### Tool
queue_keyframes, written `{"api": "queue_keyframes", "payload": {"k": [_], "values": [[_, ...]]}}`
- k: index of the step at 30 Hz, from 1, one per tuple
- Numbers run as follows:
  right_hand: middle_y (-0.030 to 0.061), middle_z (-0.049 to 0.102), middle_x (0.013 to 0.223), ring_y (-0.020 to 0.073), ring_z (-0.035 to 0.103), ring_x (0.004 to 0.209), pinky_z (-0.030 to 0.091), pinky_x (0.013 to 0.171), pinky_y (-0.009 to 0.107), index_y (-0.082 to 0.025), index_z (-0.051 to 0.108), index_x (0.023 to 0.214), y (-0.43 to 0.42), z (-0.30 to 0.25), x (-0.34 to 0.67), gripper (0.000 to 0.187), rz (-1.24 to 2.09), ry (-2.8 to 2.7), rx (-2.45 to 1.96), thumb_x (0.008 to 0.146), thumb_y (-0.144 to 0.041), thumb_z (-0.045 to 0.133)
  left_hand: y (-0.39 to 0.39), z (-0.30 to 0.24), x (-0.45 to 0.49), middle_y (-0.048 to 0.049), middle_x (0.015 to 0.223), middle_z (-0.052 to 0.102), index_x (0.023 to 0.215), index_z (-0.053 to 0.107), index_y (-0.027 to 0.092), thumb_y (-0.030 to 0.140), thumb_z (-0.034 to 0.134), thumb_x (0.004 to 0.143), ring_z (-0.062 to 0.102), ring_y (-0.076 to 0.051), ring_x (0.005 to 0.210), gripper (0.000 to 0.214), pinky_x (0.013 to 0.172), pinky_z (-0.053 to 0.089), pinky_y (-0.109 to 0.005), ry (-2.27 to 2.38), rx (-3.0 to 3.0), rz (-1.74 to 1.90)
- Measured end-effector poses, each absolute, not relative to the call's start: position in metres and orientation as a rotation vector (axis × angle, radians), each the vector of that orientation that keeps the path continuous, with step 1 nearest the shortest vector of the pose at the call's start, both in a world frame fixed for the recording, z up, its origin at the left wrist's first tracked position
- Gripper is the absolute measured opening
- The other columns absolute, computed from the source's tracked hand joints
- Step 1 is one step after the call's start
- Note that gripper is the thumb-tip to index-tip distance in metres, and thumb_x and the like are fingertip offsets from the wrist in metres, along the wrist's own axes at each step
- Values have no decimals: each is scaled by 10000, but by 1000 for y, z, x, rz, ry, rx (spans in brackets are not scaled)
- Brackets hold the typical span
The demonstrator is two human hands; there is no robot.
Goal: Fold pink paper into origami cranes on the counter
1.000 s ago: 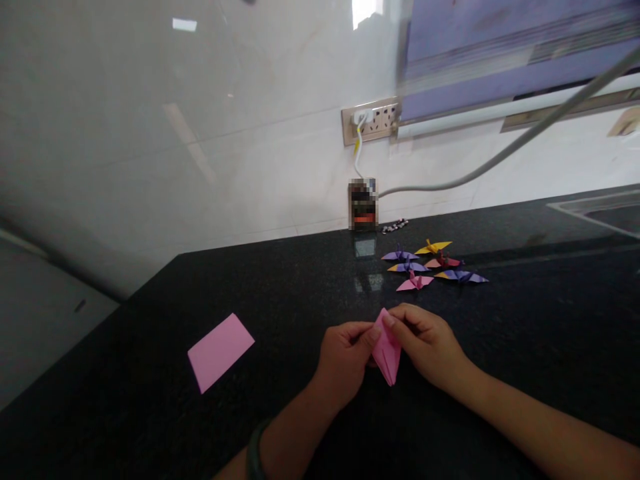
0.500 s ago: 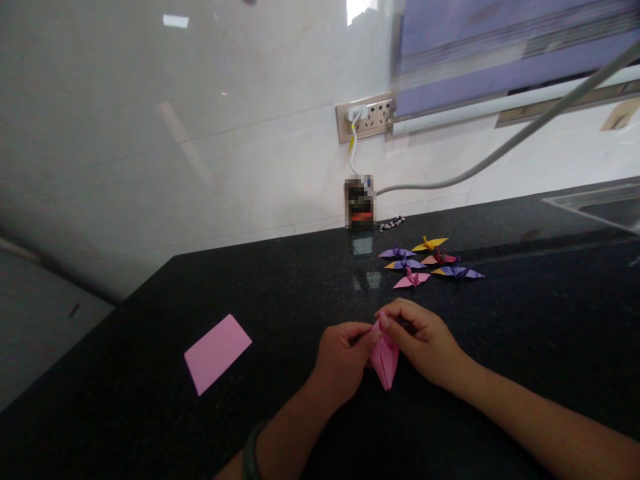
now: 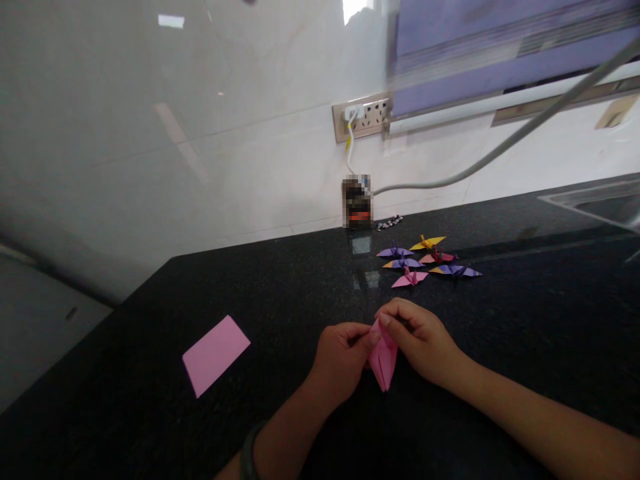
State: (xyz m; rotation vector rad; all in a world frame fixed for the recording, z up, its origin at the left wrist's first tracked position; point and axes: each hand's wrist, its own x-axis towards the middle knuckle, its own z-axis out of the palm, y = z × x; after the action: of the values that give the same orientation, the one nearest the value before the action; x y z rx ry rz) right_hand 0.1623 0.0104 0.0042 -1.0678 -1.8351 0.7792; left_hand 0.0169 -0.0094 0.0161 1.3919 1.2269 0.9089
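Note:
A folded piece of pink origami paper [image 3: 385,365], narrow and diamond-shaped with a slit down its lower half, is held between both hands above the dark counter. My left hand [image 3: 341,363] pinches its left edge between thumb and forefinger. At its upper tip, my right hand [image 3: 417,340] is closed on it with thumb and fingers. The fingertips hide part of the upper folds. Beyond the hands lie several folded paper cranes, among them a pink crane [image 3: 411,277], a yellow crane [image 3: 428,243] and a purple crane [image 3: 456,271].
Pink paper sheets [image 3: 216,356] lie on the black counter [image 3: 280,287] to the left. Against the wall stands a blurred-out box [image 3: 358,203], beside a small beaded strand [image 3: 390,223]. A grey cable [image 3: 480,163] runs right; a socket panel [image 3: 363,117] is on the wall.
The view has shifted very slightly, so everything sits a little further left. Both hands keep the same hold on the pink paper, with hardly any movement.

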Motion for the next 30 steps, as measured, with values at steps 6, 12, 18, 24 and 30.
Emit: {"api": "queue_keyframes", "payload": {"k": [6,12,18,24,30], "values": [[13,564,707,129,531,674,425,620,249,-186,560,764,11,5,162,164,795,-1830,-1054,814,-204,405,-9,13,15,-28,598,601,802,675,142,305,512,723,507,-115,506,243,485,413,-219,1230,1396,904],[20,577,743,136,543,708,432,643,254,-189,571,798,11,4,163,163,792,-1818,-1038,812,-210,410,-8,11,14,-25,571,588,788,673,139,317,508,731,491,-109,492,249,478,397,-217,1231,1420,907],[24,575,771,141,543,731,429,655,255,-184,572,818,10,4,164,173,879,-1796,-1038,816,-245,410,-8,14,16,-20,546,569,759,670,116,322,515,728,470,-98,476,260,461,383,-206,1235,1353,924],[1,515,668,116,495,590,397,499,215,-166,530,776,9,-3,160,125,1096,-1783,-1076,764,-288,508,-8,16,15,-26,564,576,744,673,106,325,553,702,478,-102,489,254,463,378,-201,1236,1374,902],[-3,490,639,108,459,578,384,508,218,-153,517,725,9,-1,159,141,1176,-1731,-1066,784,-274,476,-9,14,16,-20,535,560,727,677,118,345,521,724,467,-102,486,276,451,352,-196,1238,1443,899]]}}
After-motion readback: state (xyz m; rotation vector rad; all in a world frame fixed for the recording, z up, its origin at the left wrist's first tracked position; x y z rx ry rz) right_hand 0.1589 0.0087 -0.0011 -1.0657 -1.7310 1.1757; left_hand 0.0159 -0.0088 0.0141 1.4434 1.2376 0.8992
